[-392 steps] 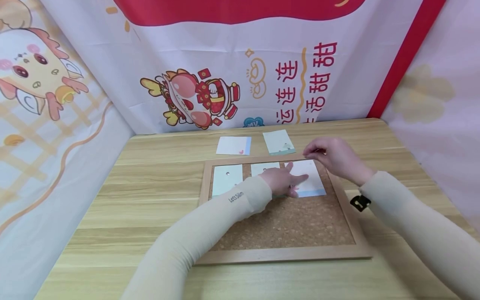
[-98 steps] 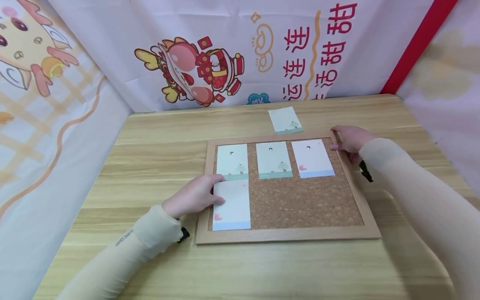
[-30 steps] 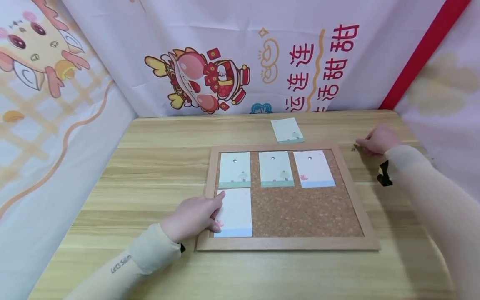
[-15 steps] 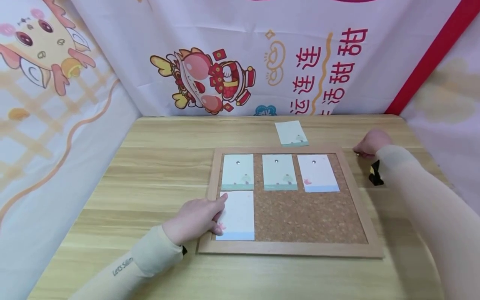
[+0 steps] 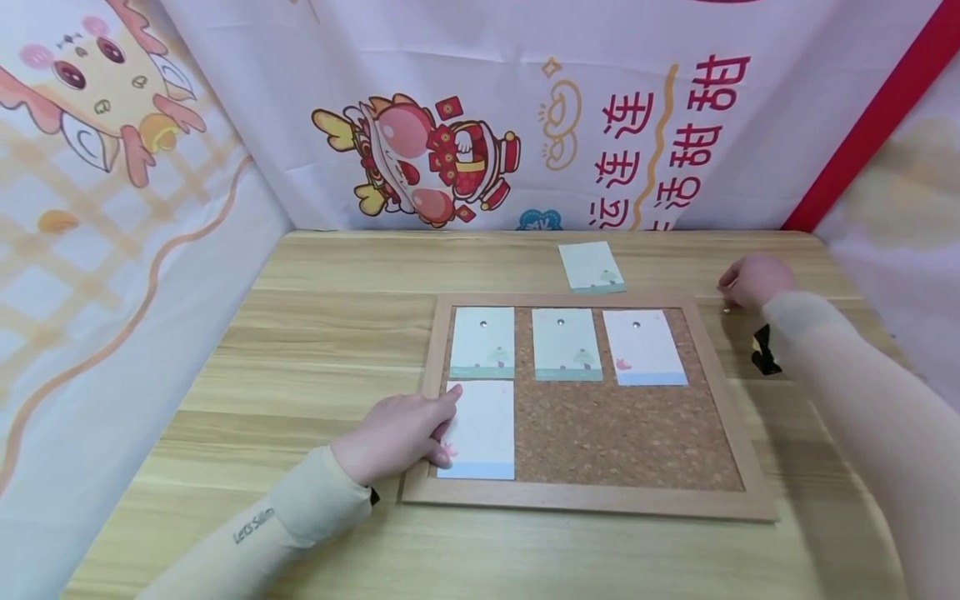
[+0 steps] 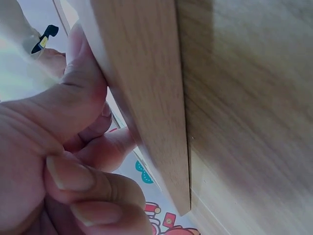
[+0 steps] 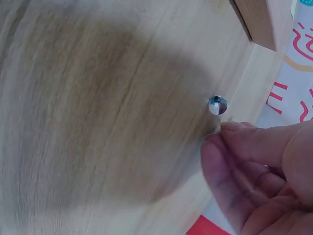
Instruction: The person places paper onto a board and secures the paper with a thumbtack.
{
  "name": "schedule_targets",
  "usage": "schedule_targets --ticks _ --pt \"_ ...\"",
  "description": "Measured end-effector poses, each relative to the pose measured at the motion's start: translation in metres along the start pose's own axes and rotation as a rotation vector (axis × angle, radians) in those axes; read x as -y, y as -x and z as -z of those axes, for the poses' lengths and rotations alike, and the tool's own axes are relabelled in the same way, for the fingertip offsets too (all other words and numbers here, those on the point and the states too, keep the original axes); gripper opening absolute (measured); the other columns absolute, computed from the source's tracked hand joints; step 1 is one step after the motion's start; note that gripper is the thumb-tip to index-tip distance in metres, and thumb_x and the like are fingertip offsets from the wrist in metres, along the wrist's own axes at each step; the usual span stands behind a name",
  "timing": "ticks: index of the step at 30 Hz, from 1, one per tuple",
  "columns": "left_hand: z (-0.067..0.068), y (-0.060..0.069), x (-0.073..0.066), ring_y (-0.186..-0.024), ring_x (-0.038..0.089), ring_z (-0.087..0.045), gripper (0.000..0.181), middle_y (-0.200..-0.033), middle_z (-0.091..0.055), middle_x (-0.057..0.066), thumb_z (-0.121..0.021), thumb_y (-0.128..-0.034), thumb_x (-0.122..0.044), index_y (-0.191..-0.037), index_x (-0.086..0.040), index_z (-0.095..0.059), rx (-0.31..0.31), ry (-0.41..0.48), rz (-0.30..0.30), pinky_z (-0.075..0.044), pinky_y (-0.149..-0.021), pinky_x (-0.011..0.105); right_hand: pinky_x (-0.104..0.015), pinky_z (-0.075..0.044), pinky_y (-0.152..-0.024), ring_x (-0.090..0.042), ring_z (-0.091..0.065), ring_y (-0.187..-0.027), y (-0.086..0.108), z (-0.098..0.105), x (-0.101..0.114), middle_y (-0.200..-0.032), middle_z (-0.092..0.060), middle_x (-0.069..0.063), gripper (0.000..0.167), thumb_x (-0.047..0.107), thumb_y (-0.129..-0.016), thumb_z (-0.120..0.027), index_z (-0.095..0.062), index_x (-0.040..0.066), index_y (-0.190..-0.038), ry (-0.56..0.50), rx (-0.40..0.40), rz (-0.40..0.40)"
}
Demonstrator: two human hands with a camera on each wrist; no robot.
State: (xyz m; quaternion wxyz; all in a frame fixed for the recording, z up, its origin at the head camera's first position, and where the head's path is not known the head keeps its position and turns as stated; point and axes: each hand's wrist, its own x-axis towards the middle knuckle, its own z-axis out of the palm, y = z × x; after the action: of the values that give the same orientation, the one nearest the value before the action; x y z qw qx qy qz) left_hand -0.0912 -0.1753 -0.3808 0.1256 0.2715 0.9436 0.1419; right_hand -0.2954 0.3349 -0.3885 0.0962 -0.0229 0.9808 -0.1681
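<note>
A framed cork board (image 5: 630,433) lies on the table, with three notes pinned along its top. Below the leftmost pinned note is a white note with a blue bottom band (image 5: 480,429). My left hand (image 5: 397,437) (image 6: 78,156) rests over the frame's left side, index fingertip on this note's upper left corner and thumb near its lower left edge. Right of the board, my right hand (image 5: 759,282) (image 7: 264,171) pinches a tiny pale thing, seemingly a pin, mostly hidden by the fingertips. A round silver pin (image 5: 726,311) (image 7: 217,105) lies beside those fingertips.
Behind the board a loose green-edged note (image 5: 591,267) lies on the wooden table (image 5: 315,333). Printed cloth (image 5: 465,50) hangs behind the table and at both sides. The board's raised wooden frame (image 5: 592,497) surrounds the cork.
The white note from behind the board has come to lie at its lower left. My right hand has left the board's frame for the pins at the right. The left index finger stays on the note.
</note>
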Motion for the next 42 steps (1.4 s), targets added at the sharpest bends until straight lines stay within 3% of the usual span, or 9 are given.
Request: schedule_targets --ticks 9,16,19,22,27,31,34,37,42 --pt "-0.002 -0.001 -0.001 -0.052 0.005 -0.045 0.043 -0.055 -0.046 -0.014 -0.046 -0.1068 -0.028 -0.064 -0.02 -0.049 0.012 -0.004 0.016 -0.04 -0.056 0.031 -0.054 -0.044 -0.078 -0.039 -0.054 -0.089 0.012 0.005 0.027 -0.1 -0.063 -0.027 0.023 -0.003 -0.088 -0.057 -0.067 -0.007 -0.108 -0.076 -0.142 0.163" --pt "-0.003 0.0 0.001 -0.052 0.007 -0.044 0.038 -0.056 -0.046 -0.012 -0.063 -0.0985 -0.029 -0.065 -0.021 -0.047 0.008 -0.032 0.001 -0.039 -0.054 0.031 -0.051 -0.051 -0.077 -0.032 -0.06 -0.087 0.031 0.013 0.079 -0.103 -0.068 -0.021 0.021 0.001 -0.092 -0.064 -0.073 -0.001 -0.111 -0.063 -0.206 0.315" --pt "-0.003 0.0 0.002 -0.052 0.007 -0.044 0.037 -0.056 -0.046 -0.013 -0.068 -0.0949 -0.031 -0.065 -0.021 -0.047 0.007 -0.038 -0.011 -0.039 -0.053 0.03 -0.04 -0.054 -0.076 -0.026 -0.062 -0.088 0.049 0.013 0.106 -0.104 -0.069 -0.013 0.021 0.005 -0.093 -0.068 -0.074 0.006 -0.113 -0.142 -0.187 0.364" --pt "-0.003 0.001 0.004 -0.053 0.007 -0.044 0.038 -0.057 -0.045 -0.012 -0.074 -0.0878 -0.035 -0.066 -0.022 -0.047 0.005 -0.044 -0.023 -0.039 -0.054 0.031 -0.029 -0.055 -0.071 -0.021 -0.065 -0.087 0.071 0.012 0.134 -0.102 -0.07 -0.007 0.02 0.009 -0.091 -0.073 -0.075 0.013 -0.111 -0.311 -0.16 0.419" --pt "-0.002 0.0 0.006 -0.053 0.007 -0.043 0.039 -0.057 -0.045 -0.011 -0.079 -0.0787 -0.04 -0.067 -0.021 -0.047 0.006 -0.051 -0.024 -0.039 -0.054 0.031 -0.022 -0.053 -0.063 -0.017 -0.066 -0.079 0.104 0.008 0.178 -0.098 -0.072 -0.002 0.019 0.002 -0.085 -0.077 -0.077 0.014 -0.1 -0.552 -0.137 0.689" --pt "-0.002 0.001 0.006 -0.053 0.007 -0.042 0.039 -0.057 -0.044 -0.011 -0.079 -0.0782 -0.04 -0.068 -0.022 -0.047 0.002 -0.055 -0.031 -0.038 -0.053 0.03 -0.022 -0.051 -0.057 -0.015 -0.065 -0.073 0.124 0.003 0.204 -0.096 -0.072 -0.002 0.025 -0.007 -0.081 -0.077 -0.077 0.013 -0.097 -0.642 -0.09 0.9" --pt "-0.003 0.0 0.006 -0.053 0.007 -0.043 0.038 -0.057 -0.045 -0.012 -0.075 -0.0869 -0.036 -0.067 -0.022 -0.047 -0.002 -0.041 -0.031 -0.038 -0.054 0.03 -0.023 -0.051 -0.058 -0.013 -0.064 -0.076 0.139 -0.002 0.218 -0.095 -0.072 0.003 0.029 -0.008 -0.078 -0.079 -0.078 0.015 -0.096 -0.634 -0.094 0.977" --pt "-0.003 0.0 0.006 -0.053 0.006 -0.044 0.038 -0.057 -0.046 -0.012 -0.074 -0.0889 -0.035 -0.066 -0.022 -0.046 -0.003 -0.038 -0.031 -0.039 -0.054 0.03 -0.023 -0.053 -0.063 -0.013 -0.065 -0.081 0.152 -0.006 0.228 -0.095 -0.072 0.003 0.031 -0.011 -0.075 -0.08 -0.078 0.011 -0.096 -0.612 -0.107 1.037" --pt "-0.002 -0.001 0.006 -0.053 0.006 -0.043 0.04 -0.057 -0.046 -0.012 -0.078 -0.0828 -0.037 -0.066 -0.022 -0.046 0.004 -0.044 -0.031 -0.038 -0.055 0.03 -0.021 -0.053 -0.067 -0.013 -0.064 -0.078 0.167 -0.016 0.241 -0.091 -0.068 0.0 0.032 -0.018 -0.071 -0.079 -0.077 0.004 -0.093 -0.41 -0.32 1.197"
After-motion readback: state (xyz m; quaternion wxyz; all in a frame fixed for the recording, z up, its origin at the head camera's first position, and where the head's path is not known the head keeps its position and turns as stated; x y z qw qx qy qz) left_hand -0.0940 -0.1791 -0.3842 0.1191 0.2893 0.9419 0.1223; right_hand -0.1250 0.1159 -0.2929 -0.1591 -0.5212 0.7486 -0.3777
